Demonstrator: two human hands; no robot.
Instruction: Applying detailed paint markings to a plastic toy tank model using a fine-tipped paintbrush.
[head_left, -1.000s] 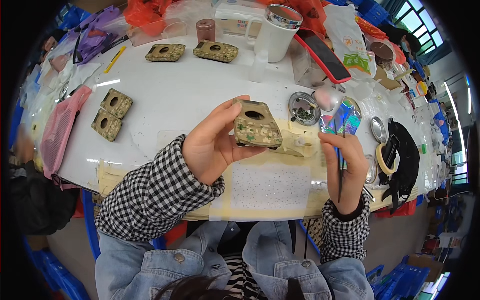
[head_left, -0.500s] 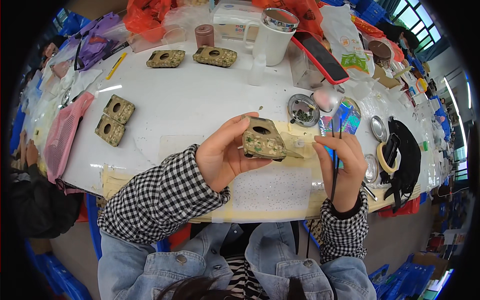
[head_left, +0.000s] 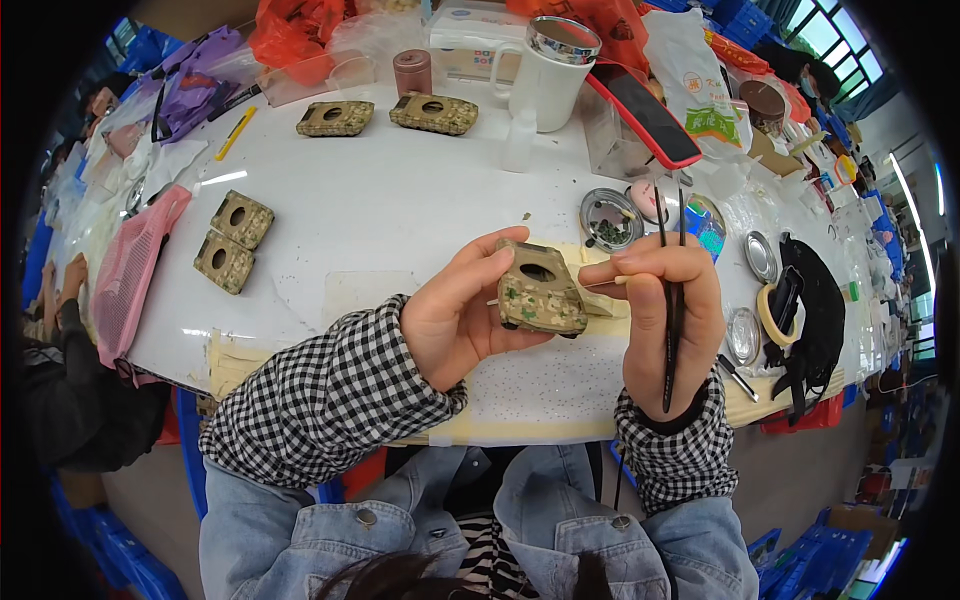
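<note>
Right hand [head_left: 698, 318] has shifted leftward since the earlier frame, bringing its fingertips nearer the held camouflage model tank hull [head_left: 542, 292]. Speckled white sheet [head_left: 530, 385] lies at the near table edge. Left hand [head_left: 440, 320] grips the hull, tilted, above the table. Right thumb and forefinger pinch a slim pale piece [head_left: 621, 280]; the same hand holds black tweezers [head_left: 670, 350], points upward. Farther out: round metal dish [head_left: 596, 200], red-cased phone [head_left: 650, 115], white mug [head_left: 545, 88].
</note>
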